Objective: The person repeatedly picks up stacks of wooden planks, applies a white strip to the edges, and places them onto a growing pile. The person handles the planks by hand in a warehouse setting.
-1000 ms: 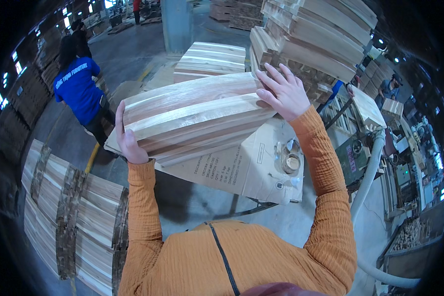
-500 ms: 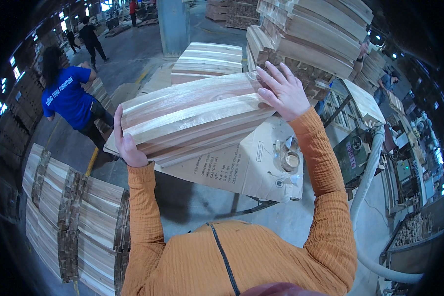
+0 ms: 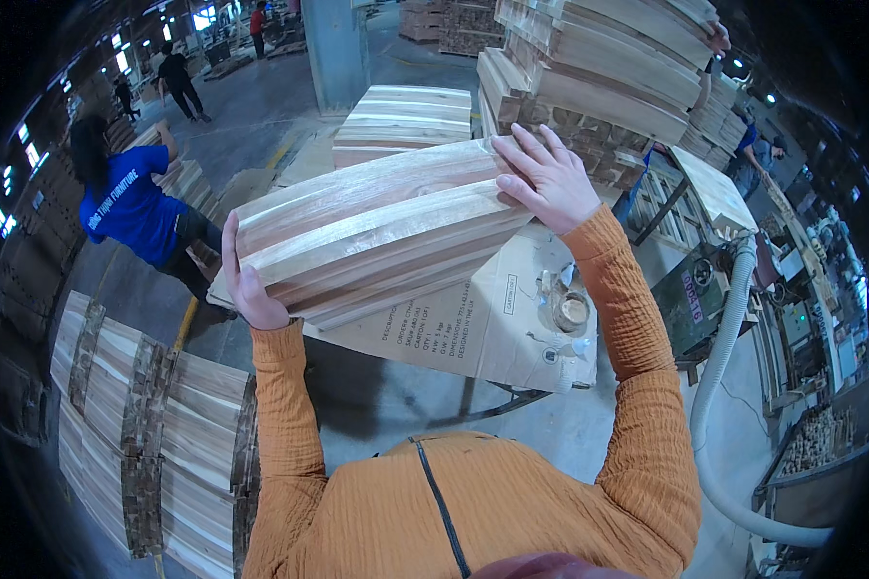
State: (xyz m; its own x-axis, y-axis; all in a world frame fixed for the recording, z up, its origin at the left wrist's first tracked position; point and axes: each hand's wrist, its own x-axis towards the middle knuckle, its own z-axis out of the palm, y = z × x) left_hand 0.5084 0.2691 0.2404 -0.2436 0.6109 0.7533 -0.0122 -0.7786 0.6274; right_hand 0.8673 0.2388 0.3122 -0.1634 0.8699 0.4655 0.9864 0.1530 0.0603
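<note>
A stack of light and reddish wooden boards (image 3: 381,227) lies slanted in front of me, over a sheet of printed cardboard (image 3: 473,323) on a table. My left hand (image 3: 254,289) presses against its left end, thumb on the near side and fingers along the end. At the far right corner, my right hand (image 3: 550,181) grips the other end, with fingers spread over the top edge. The undersides of the boards and part of my left fingers are hidden. Round clear and brownish items (image 3: 572,311), too unclear to name, sit on the cardboard's right side.
Another board stack (image 3: 406,111) stands just beyond, with a tall wood pile (image 3: 608,72) behind it. Stacked boards (image 3: 154,415) fill the lower left. A person in a blue shirt (image 3: 140,203) is at left. A pale hose (image 3: 719,376) runs down past a green machine (image 3: 695,289).
My hands keep their places on the boards. The view has shifted slightly. The person in blue leans more, and a hand now shows beside the tall pile at upper right.
</note>
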